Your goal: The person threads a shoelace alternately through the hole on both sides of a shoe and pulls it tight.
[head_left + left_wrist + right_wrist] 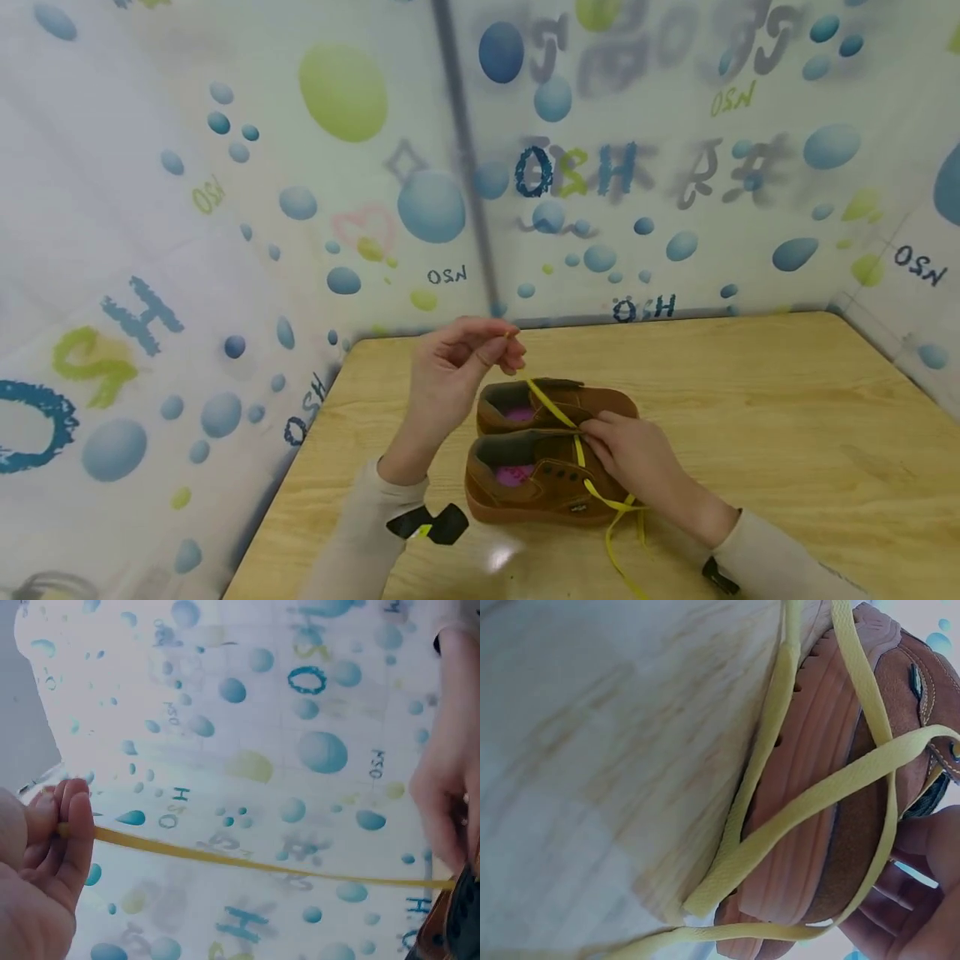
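Two brown shoes with pink insoles stand side by side, the near shoe in front of the far shoe. My left hand is raised above the heel end of the shoes and pinches the end of a yellow shoelace. In the left wrist view the lace runs straight from those fingers to the near shoe. My right hand grips the near shoe by its far lacing flap, fingertips partly hidden. Loose lace hangs over the toe onto the table in the right wrist view.
The shoes are on a light wooden table. Behind and at the left hang white sheets printed with blue and green drops and letters. Each sleeve has a black wrist device.
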The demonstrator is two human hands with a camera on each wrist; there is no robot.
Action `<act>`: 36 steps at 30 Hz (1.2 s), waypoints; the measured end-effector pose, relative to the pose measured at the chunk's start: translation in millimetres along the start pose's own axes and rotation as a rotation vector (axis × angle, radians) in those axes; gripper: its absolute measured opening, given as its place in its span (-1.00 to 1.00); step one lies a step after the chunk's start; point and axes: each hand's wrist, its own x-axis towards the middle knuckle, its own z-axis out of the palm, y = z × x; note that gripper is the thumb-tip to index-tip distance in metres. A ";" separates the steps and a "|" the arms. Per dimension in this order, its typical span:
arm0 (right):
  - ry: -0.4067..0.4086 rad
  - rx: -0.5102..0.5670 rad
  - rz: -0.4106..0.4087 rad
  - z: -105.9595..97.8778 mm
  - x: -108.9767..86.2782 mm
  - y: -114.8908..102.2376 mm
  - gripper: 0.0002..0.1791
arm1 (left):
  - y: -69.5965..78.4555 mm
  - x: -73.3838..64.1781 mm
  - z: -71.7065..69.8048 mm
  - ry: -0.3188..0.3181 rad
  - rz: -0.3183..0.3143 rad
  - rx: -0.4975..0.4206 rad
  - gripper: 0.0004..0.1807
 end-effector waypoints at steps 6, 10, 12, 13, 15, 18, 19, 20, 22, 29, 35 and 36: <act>-0.026 0.097 0.095 -9.3 0.9 -4.7 -0.91 | 2.1 -4.2 -10.4 -0.326 0.082 0.173 -0.85; -0.059 0.328 0.124 -22.8 -2.0 -11.5 -0.95 | -8.2 -10.7 -6.2 -0.532 0.054 0.426 -0.81; -0.092 0.446 0.078 -27.6 -3.3 -14.2 -0.93 | -12.5 -13.4 -2.6 -0.614 0.001 0.531 -0.81; -0.122 0.507 0.057 -29.7 -4.0 -15.2 -0.91 | -14.2 -15.0 -0.8 -0.647 -0.025 0.577 -0.81; -0.181 0.600 0.019 -31.8 -5.3 -15.2 -0.88 | -17.4 -18.2 2.8 -0.696 -0.073 0.630 -0.82; -0.248 0.689 0.031 -32.7 -7.0 -13.2 -0.86 | -22.2 -23.3 7.6 -0.738 -0.105 0.664 -0.84; -0.269 0.709 0.043 -32.5 -7.6 -12.4 -0.87 | -23.8 -24.8 9.3 -0.745 -0.108 0.670 -0.85; -0.285 0.719 0.052 -32.2 -8.0 -12.0 -0.87 | -25.5 -26.1 11.1 -0.754 -0.100 0.682 -0.86; -0.303 0.724 0.070 -30.9 -8.5 -11.9 -0.88 | -29.3 -28.6 15.0 -0.773 -0.093 0.707 -0.86; -0.355 0.711 0.212 -27.3 -5.3 -16.3 -0.89 | -41.2 -35.0 31.6 -0.876 -0.108 0.893 -0.83; -0.361 0.695 0.243 -27.4 -4.1 -17.7 -0.90 | -46.7 -40.0 44.2 -0.953 -0.044 1.057 -0.86; -0.360 0.690 0.243 -27.2 -4.2 -17.6 -0.91 | -47.1 -40.2 45.9 -0.955 -0.027 1.067 -0.86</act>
